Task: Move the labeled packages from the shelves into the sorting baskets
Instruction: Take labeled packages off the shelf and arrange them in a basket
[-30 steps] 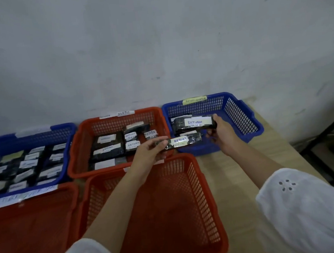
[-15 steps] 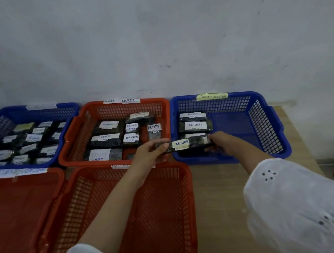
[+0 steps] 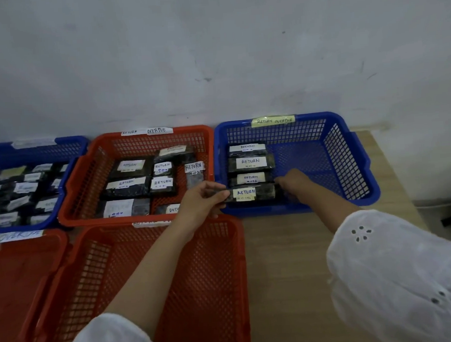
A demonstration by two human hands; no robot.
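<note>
RETURN package (image 3: 252, 193) down now, inside blue basket (image 3: 362, 161) by near wall; left hand (image 3: 200, 202) pinching left end, right hand (image 3: 296, 183) gripping right end, fingers curled.

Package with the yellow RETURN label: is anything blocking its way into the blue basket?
Nothing visible blocks it. The left hand and right hand hold the package low inside the blue basket, between its near wall and three other packages behind. The floor under it is hidden.
</note>
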